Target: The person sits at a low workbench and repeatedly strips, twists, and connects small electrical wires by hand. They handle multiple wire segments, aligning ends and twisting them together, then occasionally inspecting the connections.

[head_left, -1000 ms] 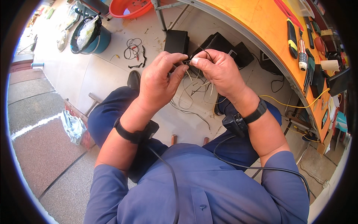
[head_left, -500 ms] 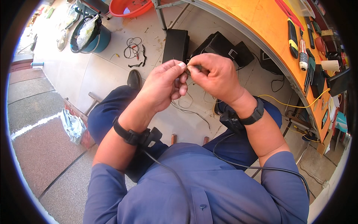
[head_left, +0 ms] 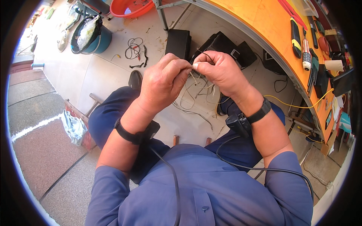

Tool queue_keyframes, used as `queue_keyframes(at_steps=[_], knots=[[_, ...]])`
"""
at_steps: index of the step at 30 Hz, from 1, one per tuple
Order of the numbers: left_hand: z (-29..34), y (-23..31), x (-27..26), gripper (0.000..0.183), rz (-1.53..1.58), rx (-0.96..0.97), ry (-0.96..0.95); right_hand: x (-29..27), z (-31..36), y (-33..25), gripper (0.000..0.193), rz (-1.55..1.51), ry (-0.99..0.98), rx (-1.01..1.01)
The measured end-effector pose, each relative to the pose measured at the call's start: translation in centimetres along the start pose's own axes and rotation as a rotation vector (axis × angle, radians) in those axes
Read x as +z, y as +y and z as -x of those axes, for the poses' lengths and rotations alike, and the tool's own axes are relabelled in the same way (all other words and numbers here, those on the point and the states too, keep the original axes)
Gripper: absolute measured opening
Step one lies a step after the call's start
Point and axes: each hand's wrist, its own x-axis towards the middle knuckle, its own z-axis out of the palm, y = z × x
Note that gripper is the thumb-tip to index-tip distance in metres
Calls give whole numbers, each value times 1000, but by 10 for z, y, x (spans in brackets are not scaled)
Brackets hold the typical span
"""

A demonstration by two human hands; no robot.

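Observation:
Fingertips nearly meeting, my hands pinch a thin wire in front of my knees. My left hand point(head_left: 164, 81) is closed, back upward, its thumb and forefinger on the wire's end. Closed too, my right hand point(head_left: 222, 73) grips the wire point(head_left: 192, 68) from the other side. A dark cable point(head_left: 204, 54) loops up over the right hand's fingers; whether it is one with the pinched wire I cannot tell. Beneath the hands, several pale thin wires point(head_left: 194, 78) show, and more wire point(head_left: 196, 113) trails across the floor.
Black boxes point(head_left: 178, 44) stand on the tiles beneath an orange workbench point(head_left: 264, 22) holding a utility knife point(head_left: 296, 37) and a screwdriver point(head_left: 306, 56). A blue bucket point(head_left: 102, 40), a red basin point(head_left: 132, 9) and a coiled cable point(head_left: 133, 49) lie ahead. A cloth point(head_left: 73, 127) is at left.
My left hand has rolled over from palm partly showing to back upward. My right hand has turned slightly, and the dark cable and pale wires have come into sight around it.

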Motion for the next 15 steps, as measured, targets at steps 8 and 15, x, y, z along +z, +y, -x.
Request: queue_keyframes(at_steps=[8, 15], knots=[[3, 3, 2, 13, 1246, -1085, -92, 9, 7, 4, 10, 594, 176, -484], [5, 2, 7, 23, 100, -163, 92, -3, -2, 1, 9, -80, 90, -109]])
